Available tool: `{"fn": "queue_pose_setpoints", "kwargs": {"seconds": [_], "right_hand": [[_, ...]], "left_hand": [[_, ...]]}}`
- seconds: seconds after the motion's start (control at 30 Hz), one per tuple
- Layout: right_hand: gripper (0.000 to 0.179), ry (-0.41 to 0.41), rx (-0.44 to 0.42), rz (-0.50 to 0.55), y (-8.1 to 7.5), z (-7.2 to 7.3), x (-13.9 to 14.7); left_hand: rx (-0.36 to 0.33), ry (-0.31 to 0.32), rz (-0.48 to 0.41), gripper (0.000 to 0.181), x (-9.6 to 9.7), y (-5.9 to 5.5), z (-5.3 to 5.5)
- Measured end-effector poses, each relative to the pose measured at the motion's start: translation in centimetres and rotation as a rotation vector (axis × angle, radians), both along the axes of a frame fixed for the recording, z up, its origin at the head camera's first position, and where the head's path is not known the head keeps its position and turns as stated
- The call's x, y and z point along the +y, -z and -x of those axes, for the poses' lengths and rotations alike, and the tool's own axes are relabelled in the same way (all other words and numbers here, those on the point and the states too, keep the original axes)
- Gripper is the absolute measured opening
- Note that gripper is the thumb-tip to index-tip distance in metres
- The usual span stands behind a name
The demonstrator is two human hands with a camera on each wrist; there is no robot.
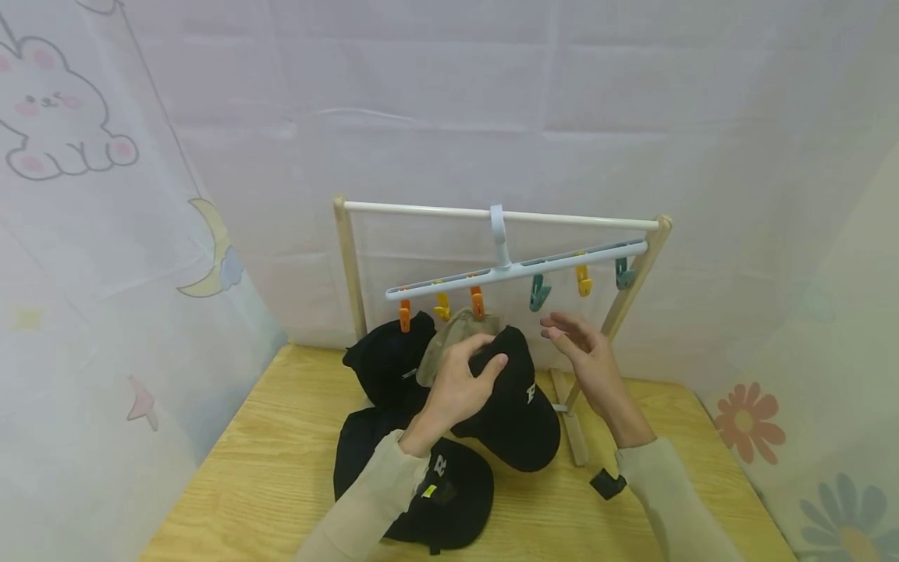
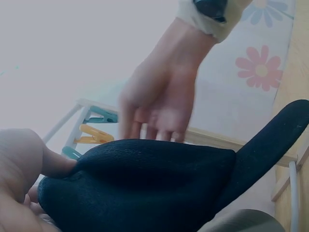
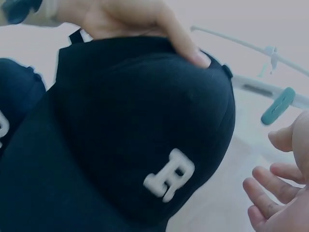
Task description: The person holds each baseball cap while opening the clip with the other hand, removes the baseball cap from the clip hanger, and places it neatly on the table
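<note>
A black baseball cap point(image 1: 509, 414) with a white letter on its front hangs from my left hand point(image 1: 456, 386), the thumb and fingers gripping the crown. In the right wrist view, the left thumb point(image 3: 186, 46) presses on the cap's crown. My right hand point(image 1: 590, 363) is to the right of the cap, holding nothing, its fingers loosely bent. Just above it hangs a teal clip point(image 1: 539, 293) on the light-blue clip hanger point(image 1: 516, 271). Behind the left hand, a beige cap point(image 1: 438, 351) hangs from an orange clip point(image 1: 477, 303), and another black cap point(image 1: 389, 359) hangs further left.
The hanger hooks over a white rail point(image 1: 583, 220) on a wooden stand point(image 1: 344, 257) and tilts, right end higher. More black headwear point(image 1: 449, 507) lies on the wooden table point(image 1: 246, 468). A small black item point(image 1: 607, 484) sits beside the right sleeve.
</note>
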State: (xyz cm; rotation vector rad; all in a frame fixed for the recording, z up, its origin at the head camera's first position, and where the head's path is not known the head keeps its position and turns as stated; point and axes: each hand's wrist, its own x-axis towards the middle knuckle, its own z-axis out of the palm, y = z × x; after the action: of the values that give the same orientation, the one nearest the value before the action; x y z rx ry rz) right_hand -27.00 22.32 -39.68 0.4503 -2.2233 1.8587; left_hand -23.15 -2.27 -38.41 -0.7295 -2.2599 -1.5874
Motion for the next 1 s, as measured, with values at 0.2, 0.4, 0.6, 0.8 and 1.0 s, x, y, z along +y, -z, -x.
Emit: {"fn": "queue_pose_setpoints", "kwargs": {"seconds": [0.2,0.4,0.6,0.8,1.0], "right_hand": [[0.052,0.039,-0.077,-0.096,3.0,-1.9,0.6],[0.053,0.091,-0.126,-0.204,6.0,-4.0,1.1],[0.062,0.091,-0.245,-0.203,8.5,-5.5,1.9],[0.072,0.074,-0.443,-0.090,10.6,-6.7,2.5],[0.064,0.018,-0.542,0.080,11.6,-7.6,2.7]], "left_hand": [[0.011,-0.003,-0.012,0.026,-0.2,0.5,-0.5],[0.012,-0.008,-0.024,0.027,0.2,0.9,-0.9],[0.011,0.012,-0.058,0.026,0.4,1.3,-1.4],[0.012,0.030,-0.084,0.026,0.5,1.6,-1.7],[-0.005,0.025,-0.084,0.028,0.6,1.8,-1.9]]}}
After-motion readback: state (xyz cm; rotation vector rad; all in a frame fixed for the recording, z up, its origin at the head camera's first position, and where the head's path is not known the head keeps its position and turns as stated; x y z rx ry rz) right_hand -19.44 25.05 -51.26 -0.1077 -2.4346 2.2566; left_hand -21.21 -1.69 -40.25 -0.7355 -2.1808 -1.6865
